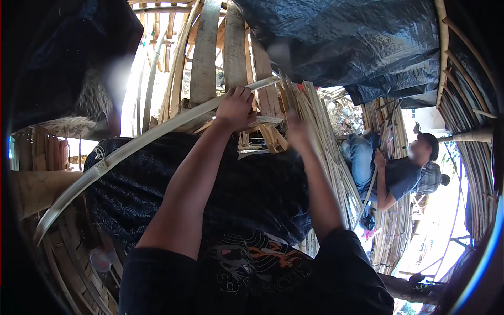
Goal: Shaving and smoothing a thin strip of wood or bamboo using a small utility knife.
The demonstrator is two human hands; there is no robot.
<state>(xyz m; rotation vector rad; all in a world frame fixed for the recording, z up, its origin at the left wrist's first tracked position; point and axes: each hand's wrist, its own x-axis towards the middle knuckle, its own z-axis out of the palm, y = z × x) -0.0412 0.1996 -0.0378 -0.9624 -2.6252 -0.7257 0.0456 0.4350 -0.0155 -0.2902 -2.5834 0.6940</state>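
Observation:
A long pale bamboo pole (147, 137) runs from the lower left up to the upper middle, across my covered lap. It looks curved, and a joint shows on its left part. My left hand (236, 109) is closed around it near its far end. To the right, my right hand (299, 134) is smeared by motion, with its fingers bent inward. A long, narrow, blade-like tool (288, 93) rises from that hand and meets or passes close by the pole's tip; blur hides its exact kind.
Upright wooden planks (205, 58) stand ahead, with split wood pieces (273, 137) below. Many bamboo strips (328, 152) lie along my right. Another person (404, 176) in a cap sits farther right, holding a strip. Dark plastic sheeting (357, 42) hangs above.

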